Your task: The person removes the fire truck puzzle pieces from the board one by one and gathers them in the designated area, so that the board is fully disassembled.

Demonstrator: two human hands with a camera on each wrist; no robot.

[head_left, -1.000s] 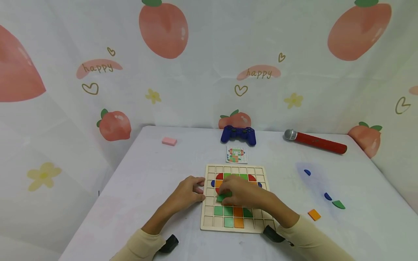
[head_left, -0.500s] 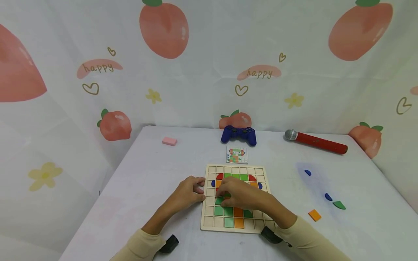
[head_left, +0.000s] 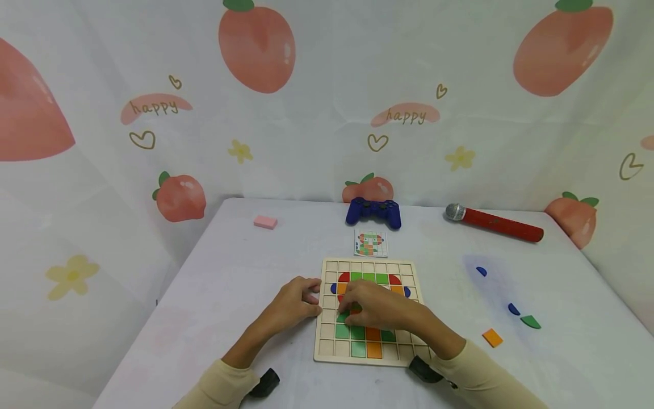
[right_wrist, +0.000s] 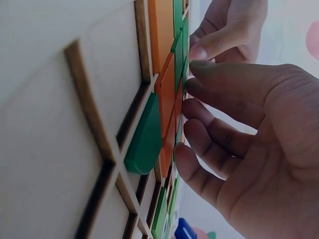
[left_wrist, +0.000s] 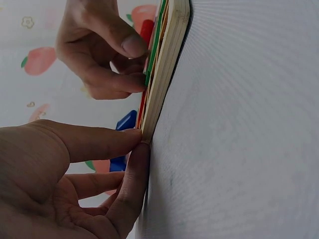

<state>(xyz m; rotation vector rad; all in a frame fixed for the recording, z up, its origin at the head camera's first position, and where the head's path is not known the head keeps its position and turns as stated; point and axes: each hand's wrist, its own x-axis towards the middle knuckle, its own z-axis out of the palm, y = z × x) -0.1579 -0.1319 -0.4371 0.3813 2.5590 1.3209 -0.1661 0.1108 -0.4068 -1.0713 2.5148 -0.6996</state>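
A square wooden grid board (head_left: 327, 346) lies flat, partly filled with green, orange, red and blue tiles. At its left edge my left hand (head_left: 290, 301) pinches the rim with thumb and finger, as the left wrist view (left_wrist: 84, 169) of that hand shows. Over the board's middle-left, my right hand (head_left: 380, 304) has curled fingers around a green tile (head_left: 342, 318) with a curved side. Its fingertips are right at the board's surface. In the right wrist view, a green quarter-round tile (right_wrist: 144, 142) sits in a nearby cell. The right hand hides part of the pattern.
A pattern card (head_left: 370, 243) lies behind the board, with a blue game controller (head_left: 373, 211) beyond it. A red microphone (head_left: 495, 222) lies back right, a pink block (head_left: 265, 221) back left. Loose blue, green and orange pieces (head_left: 492, 338) lie to the right.
The green tile in my right hand has gone from tilted above the board down to the cell row at the left. My left hand has stayed at the edge.
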